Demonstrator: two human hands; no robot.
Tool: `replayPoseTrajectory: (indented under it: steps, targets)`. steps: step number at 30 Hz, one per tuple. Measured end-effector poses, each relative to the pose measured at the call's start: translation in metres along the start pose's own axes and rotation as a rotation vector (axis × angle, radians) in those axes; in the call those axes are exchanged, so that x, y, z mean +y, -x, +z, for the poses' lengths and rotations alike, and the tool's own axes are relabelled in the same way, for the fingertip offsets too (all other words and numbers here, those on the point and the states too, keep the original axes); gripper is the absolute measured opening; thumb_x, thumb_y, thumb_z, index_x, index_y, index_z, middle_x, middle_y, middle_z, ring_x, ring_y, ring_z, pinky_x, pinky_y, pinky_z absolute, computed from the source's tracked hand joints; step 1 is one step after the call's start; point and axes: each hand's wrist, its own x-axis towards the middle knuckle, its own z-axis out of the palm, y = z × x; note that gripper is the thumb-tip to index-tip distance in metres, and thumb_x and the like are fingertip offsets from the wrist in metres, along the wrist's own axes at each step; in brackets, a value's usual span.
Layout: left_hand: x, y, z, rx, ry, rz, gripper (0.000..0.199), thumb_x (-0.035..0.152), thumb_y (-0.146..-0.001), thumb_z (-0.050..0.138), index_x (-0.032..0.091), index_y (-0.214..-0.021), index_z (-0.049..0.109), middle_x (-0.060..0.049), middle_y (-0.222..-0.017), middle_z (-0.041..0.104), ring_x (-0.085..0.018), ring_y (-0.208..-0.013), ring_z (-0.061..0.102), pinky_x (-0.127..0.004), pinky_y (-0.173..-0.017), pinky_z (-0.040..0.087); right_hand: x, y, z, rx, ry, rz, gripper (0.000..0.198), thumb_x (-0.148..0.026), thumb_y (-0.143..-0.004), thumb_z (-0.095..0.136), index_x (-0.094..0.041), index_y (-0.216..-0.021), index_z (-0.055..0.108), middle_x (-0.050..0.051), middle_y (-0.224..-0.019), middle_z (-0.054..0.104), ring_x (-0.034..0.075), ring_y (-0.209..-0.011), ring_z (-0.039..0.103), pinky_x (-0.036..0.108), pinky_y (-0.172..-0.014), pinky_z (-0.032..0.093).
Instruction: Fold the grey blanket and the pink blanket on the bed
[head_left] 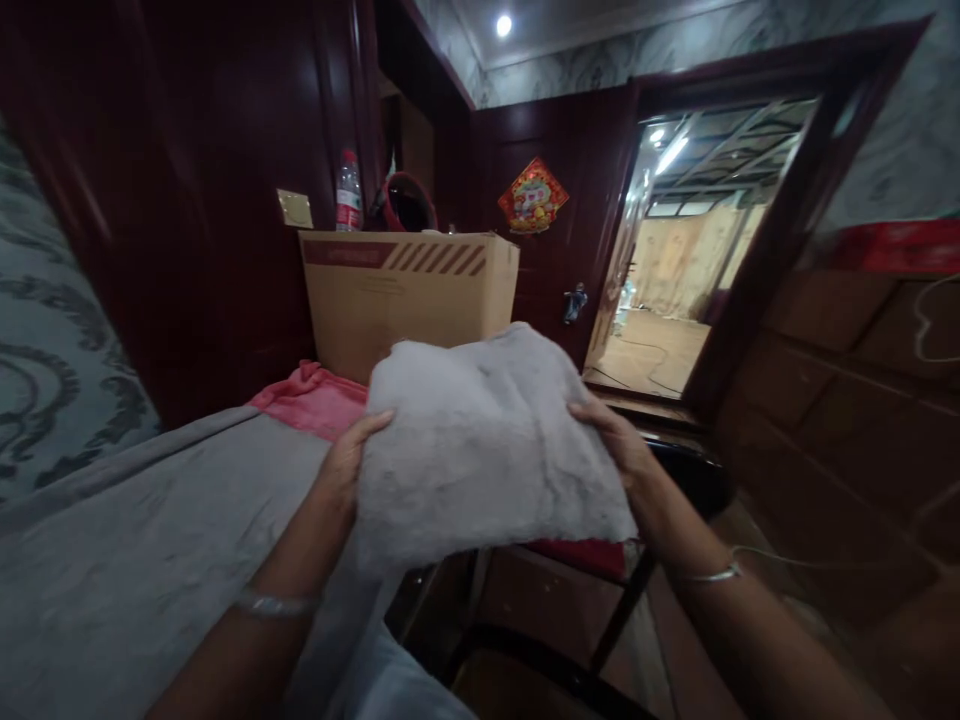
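Between both hands hangs a folded grey plush cloth [480, 450], soft and slightly sagging, held up in front of me. My left hand [349, 460] grips its left edge, with the thumb lying on top and the other fingers hidden behind the fabric. At the opposite edge my right hand [616, 442] grips it the same way, thumb on the near face. Whether the bundle is a garment or a blanket, I cannot tell. A grey cover [172, 560] is spread over the surface to the left, under my left forearm.
A large cardboard box [397, 300] stands behind the cloth, with a red-capped bottle [349, 195] on top. Pink fabric [315, 400] lies before the box. Below the cloth is a chair with a red seat [585, 557]. An open doorway [660, 280] is at the right.
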Motion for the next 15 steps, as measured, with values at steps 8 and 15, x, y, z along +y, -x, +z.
replayPoseTrajectory:
  steps: [8,15]
  targets:
    - [-0.082,-0.109,0.114,-0.393,-0.188,0.180,0.084,0.012,-0.063,0.069,0.023,-0.143,0.049,-0.009,-0.127,0.067,-0.025,-0.109,0.065,-0.037,-0.098,0.051,-0.046,0.014,-0.125,0.301,0.257,0.018,0.059,-0.016,-0.058,0.067,-0.027,-0.116,0.060,0.001,-0.082,0.073,0.023,-0.060,0.067,0.033,-0.055,0.056]
    - [-0.114,-0.144,0.115,-0.300,-0.418,0.217,0.083,0.013,-0.070,0.065,0.025,-0.148,0.043,-0.008,-0.144,0.055,-0.023,-0.128,0.054,-0.032,-0.104,0.046,-0.037,-0.002,-0.150,0.507,0.260,0.317,0.030,-0.020,-0.054,0.063,-0.019,-0.084,0.059,0.002,-0.055,0.061,0.020,-0.047,0.057,0.031,-0.049,0.049]
